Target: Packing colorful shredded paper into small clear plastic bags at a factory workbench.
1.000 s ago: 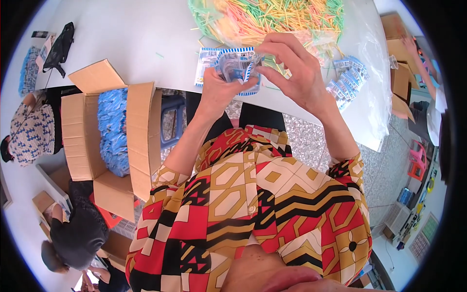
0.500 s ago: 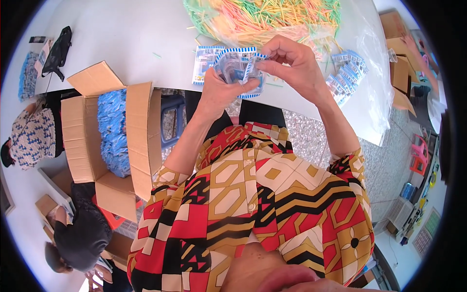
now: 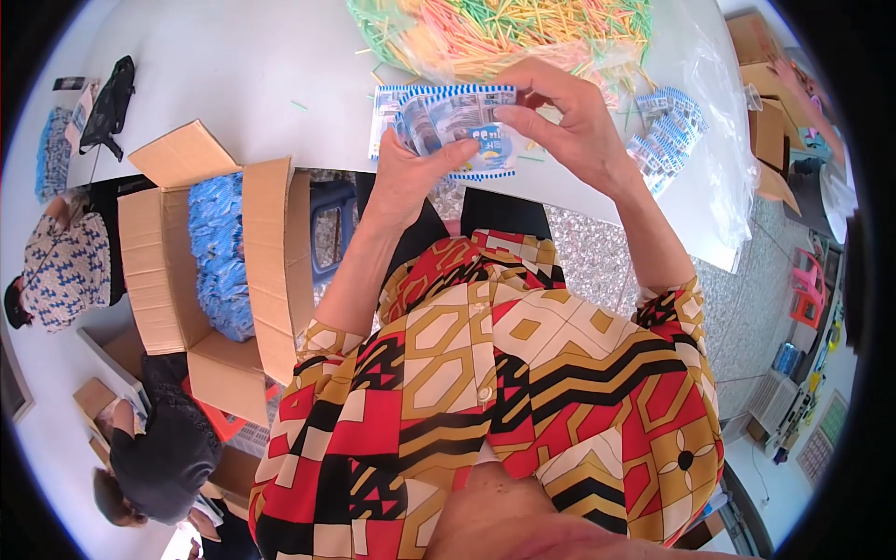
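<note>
Above the table's near edge, my left hand point(image 3: 409, 179) grips printed clear plastic packets point(image 3: 457, 119) with blue-and-white striped borders, its thumb across their front. The fingers of my right hand point(image 3: 569, 121) are closed in a pinch at the packets' upper right corner. I cannot tell how many packets are held together. Behind them, partly hidden, another striped packet point(image 3: 384, 101) lies flat on the white table point(image 3: 252, 65). A fanned pile of similar packets point(image 3: 670, 135) rests to the right of my right hand.
A large clear bag of pastel thin sticks point(image 3: 504, 33) lies at the far side. At left stands an open cardboard box point(image 3: 154, 271) full of blue packets point(image 3: 217, 252). Crumpled clear plastic point(image 3: 719, 140) hangs over the table's right edge. Other people sit at left and work at far right.
The packets have gone from curled to spread flatter, with their printed front now showing. My right hand's pinch has shifted slightly right along with their corner.
</note>
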`<state>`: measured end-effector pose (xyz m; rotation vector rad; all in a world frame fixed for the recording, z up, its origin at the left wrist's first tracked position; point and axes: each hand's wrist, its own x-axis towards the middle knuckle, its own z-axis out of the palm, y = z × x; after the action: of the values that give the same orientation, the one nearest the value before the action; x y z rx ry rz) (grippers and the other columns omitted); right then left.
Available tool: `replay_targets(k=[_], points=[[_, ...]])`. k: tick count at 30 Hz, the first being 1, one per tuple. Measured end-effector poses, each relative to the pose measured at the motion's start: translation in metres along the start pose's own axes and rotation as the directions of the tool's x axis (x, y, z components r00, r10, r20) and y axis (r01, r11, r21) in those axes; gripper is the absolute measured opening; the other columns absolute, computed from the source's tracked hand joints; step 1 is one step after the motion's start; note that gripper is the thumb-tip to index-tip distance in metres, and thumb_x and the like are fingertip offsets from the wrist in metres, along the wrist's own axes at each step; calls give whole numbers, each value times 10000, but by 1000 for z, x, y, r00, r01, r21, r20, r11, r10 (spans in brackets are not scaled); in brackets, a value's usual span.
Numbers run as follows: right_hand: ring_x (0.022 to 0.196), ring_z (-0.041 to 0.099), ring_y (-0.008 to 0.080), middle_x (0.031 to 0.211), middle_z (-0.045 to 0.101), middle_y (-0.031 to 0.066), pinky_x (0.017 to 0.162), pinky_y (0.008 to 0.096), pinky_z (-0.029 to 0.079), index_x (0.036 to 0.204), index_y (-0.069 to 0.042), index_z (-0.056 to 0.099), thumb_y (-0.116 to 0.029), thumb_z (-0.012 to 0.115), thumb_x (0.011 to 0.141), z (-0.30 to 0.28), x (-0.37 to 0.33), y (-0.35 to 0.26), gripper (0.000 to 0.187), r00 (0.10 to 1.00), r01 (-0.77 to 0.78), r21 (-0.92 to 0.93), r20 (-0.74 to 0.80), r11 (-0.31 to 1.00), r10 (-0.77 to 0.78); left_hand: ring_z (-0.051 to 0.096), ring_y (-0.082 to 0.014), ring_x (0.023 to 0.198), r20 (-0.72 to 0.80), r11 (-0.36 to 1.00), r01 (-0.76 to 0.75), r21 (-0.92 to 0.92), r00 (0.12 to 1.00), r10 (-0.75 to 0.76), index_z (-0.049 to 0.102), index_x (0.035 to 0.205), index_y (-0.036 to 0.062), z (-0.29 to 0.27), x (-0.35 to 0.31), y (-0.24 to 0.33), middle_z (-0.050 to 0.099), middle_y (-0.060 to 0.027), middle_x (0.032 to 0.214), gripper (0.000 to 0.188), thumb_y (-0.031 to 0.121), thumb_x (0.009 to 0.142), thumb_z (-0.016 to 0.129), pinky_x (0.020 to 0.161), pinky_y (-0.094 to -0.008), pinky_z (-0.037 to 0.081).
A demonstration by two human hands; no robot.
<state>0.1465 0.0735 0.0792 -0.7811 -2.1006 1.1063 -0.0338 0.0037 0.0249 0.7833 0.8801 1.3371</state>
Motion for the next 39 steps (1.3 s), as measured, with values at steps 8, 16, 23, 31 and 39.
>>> replay_targets(k=[8,16,23,31,39], points=[[708,500,102,1037,569,57,596,224,423,1031,-50,601,-30,713,730,-1,-3,-22,322,962,222,-238,-106,946,-253,619,-99,758,-98,998,-61,-1,993,60,645,958,10,4,2,1,667,-50,878,255,15,720,738,713,-251,510],[673,501,124,824,583,30,596,251,410,902,-20,613,-111,707,757,-6,0,-8,196,993,115,-156,57,981,-108,602,-82,713,-18,994,-17,105,1000,19,651,944,14,5,-1,-2,662,-34,842,249,32,714,745,655,-235,493],[677,511,153,761,550,51,611,259,411,876,-17,601,-102,671,787,-7,1,-6,142,989,144,-277,71,950,-129,577,-64,684,25,991,44,124,999,-47,648,947,18,4,-5,-2,649,-16,802,248,92,733,749,626,-224,474],[717,508,151,890,580,45,627,268,427,960,-36,595,-36,682,750,-7,0,-7,227,991,127,-183,71,975,-116,573,-55,695,11,982,-40,187,999,38,645,938,2,6,-5,-6,647,-9,812,211,53,749,722,631,-213,473],[754,530,152,1027,585,76,624,248,449,1015,-48,601,-17,719,703,-5,-6,-30,334,954,276,-325,-18,905,-298,582,-64,699,-88,986,-104,130,989,116,643,926,-6,9,-1,-3,647,-22,814,207,-2,731,714,647,-215,487]])
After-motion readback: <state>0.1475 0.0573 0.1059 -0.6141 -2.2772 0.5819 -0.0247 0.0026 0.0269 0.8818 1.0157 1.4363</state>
